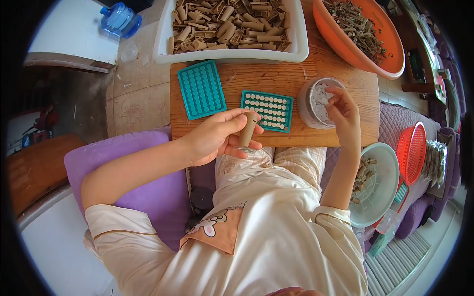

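White bin (232,55) — top cut off; right hand (344,109) — pinch unclear.

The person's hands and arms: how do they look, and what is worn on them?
The left hand and right hand are bare: no glove, ring or watch shows. The forearms are uncovered too. Above them are short, loose cream sleeves with a thin brown line near each hem.

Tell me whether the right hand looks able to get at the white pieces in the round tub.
Probably yes: the right hand appears right at the round tub, no lid covers the white pieces, and nothing else seems in the way.
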Available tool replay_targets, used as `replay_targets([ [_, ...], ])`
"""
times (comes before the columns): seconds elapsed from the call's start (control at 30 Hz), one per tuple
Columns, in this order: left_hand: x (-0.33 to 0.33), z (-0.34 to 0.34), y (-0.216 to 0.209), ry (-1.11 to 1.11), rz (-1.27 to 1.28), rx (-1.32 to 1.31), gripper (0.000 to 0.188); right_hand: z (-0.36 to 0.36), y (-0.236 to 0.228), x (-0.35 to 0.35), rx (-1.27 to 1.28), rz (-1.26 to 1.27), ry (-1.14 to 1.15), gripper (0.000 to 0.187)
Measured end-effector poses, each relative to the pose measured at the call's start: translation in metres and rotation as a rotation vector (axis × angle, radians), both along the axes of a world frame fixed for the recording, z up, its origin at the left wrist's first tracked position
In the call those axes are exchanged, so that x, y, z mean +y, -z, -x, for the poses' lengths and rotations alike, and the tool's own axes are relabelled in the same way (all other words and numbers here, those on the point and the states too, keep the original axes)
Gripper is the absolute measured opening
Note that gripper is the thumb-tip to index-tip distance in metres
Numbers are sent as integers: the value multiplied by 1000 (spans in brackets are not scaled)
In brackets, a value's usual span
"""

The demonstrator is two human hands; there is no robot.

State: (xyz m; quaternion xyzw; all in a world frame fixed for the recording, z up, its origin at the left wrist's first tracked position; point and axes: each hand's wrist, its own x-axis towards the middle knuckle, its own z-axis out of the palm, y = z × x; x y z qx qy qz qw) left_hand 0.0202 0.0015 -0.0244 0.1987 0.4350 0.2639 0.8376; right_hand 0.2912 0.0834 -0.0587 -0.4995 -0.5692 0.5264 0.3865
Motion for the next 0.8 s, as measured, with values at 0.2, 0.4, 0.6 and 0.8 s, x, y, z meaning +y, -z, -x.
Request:
replay_targets([
  [0.2, 1, 0, -1, -49, 54, -77, 34, 33, -6, -23, 166, 58, -46, 10],
  [0.4, 1, 3, -1, -107, 87, -134, 34, 73, -7, -39, 62, -128, -185, 10],
  [0.6, 2, 4, -1, -176, 113, -142, 35, 99, -20, -51, 181, 129, -106, 9],
  [0.8, 3, 3, -7, -140, 35, -141, 31, 108, -15, -54, 229, -2, -70, 8],
])
